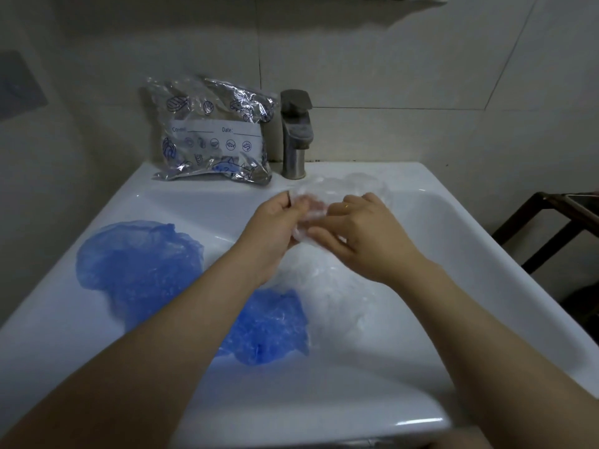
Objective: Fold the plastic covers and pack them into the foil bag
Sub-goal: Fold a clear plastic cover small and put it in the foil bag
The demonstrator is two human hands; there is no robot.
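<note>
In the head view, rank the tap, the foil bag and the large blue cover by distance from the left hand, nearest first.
From the left hand:
1. Tap, behind it, slightly right.
2. Foil bag, behind it, to the left, against the wall.
3. Large blue cover, to the left on the sink; too close to the bag to call.

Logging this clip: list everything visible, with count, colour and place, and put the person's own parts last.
foil bag: 1, silver with blue seafood drawings and a white label, standing on the sink's back ledge against the wall
blue covers: 2, blue, on the sink's left side and front middle
clear cover: 1, transparent, held between both hands above the sink
clear plastic in the basin: transparent, under the hands; count unclear
tap: 1, dull metal, back ledge right of the bag
sink: 1, white
wooden frame: 1, dark, far right
left hand: pinches the clear cover
right hand: holds the clear cover; ring on one finger
</note>
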